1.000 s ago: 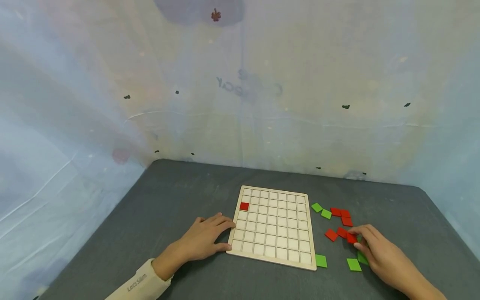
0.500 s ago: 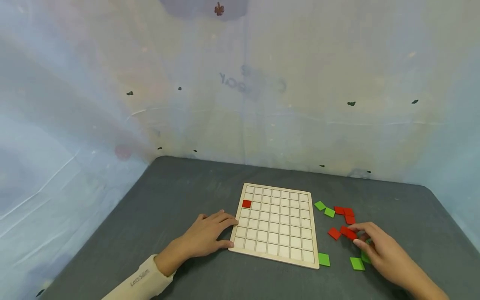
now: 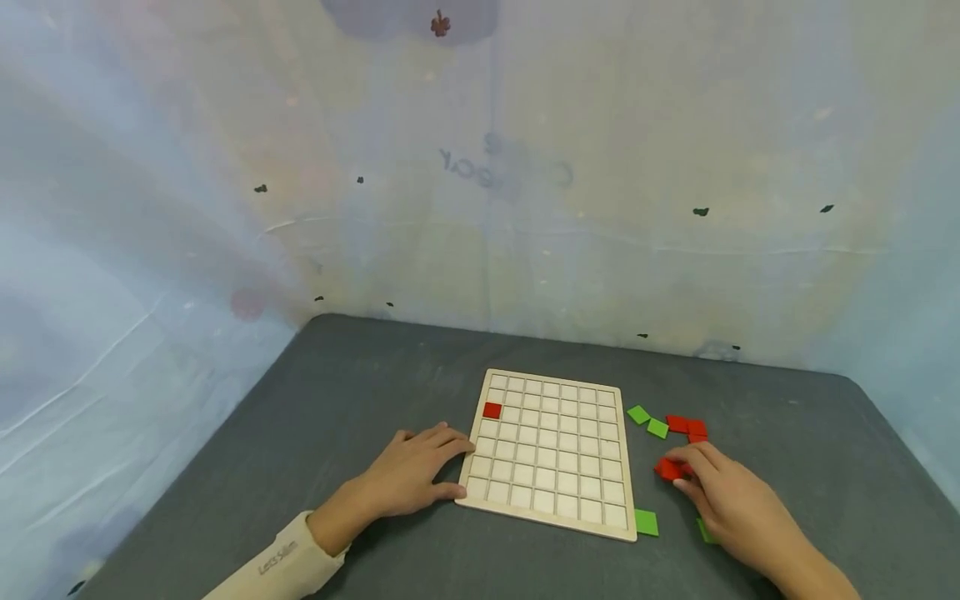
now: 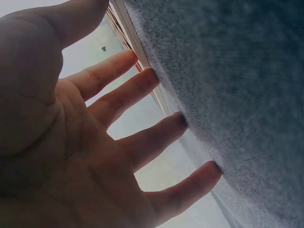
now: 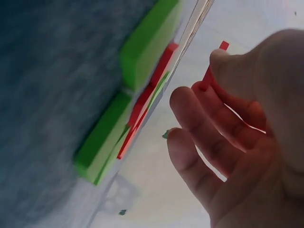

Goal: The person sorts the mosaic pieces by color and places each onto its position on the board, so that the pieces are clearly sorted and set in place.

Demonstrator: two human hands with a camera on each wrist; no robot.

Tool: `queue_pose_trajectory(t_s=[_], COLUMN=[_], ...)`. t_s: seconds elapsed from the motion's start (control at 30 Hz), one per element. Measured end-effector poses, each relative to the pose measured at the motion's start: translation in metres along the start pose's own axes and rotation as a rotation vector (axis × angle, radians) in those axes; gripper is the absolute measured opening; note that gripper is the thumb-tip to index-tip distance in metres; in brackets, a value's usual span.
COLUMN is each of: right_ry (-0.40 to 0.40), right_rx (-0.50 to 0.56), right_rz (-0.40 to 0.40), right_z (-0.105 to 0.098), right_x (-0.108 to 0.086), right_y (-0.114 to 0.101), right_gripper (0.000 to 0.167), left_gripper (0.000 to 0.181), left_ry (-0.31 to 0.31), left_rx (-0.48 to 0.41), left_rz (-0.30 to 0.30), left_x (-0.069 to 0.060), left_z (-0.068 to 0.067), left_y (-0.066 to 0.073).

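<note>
Though thin, a bright red tile (image 5: 207,78)

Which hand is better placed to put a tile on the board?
Likely the right hand: it pinches a red tile beside the board; the left hand, holding no tile, touches the board's left edge.
</note>
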State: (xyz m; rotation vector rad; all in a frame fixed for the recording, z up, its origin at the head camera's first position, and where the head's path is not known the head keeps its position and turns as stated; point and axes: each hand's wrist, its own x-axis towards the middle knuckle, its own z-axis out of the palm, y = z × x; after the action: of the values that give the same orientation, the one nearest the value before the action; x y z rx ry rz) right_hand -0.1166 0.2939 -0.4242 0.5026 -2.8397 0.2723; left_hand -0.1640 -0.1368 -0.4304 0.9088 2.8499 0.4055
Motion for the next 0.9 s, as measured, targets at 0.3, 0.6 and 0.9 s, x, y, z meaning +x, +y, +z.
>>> queue_pose_trajectory(t_s=[0.3,0.6,0.9], right_ry=[-0.009,-0.005,-0.006], right_rx=[-0.05,-0.077,-0.026], right_rz=[-0.024,-0.1,-0.141], right_z=[0.003,0.007,0.013], right_x=[0.01,0.021,0.028], right_y=[-0.017,-0.03,-0.039], right_gripper=[0.029,0.03,0.032], left_gripper=[0.058,0.059,0.06], left_ry=[0.008,0.004,-0.002], left_rx=[0.015,0.01,0.017], left_rz=[0.001,0.002,-0.004], left_x=[0.0,0.002,0.001], left_z=[0.001,0.001,0.002], left_y=[0.001,0.001,-0.003])
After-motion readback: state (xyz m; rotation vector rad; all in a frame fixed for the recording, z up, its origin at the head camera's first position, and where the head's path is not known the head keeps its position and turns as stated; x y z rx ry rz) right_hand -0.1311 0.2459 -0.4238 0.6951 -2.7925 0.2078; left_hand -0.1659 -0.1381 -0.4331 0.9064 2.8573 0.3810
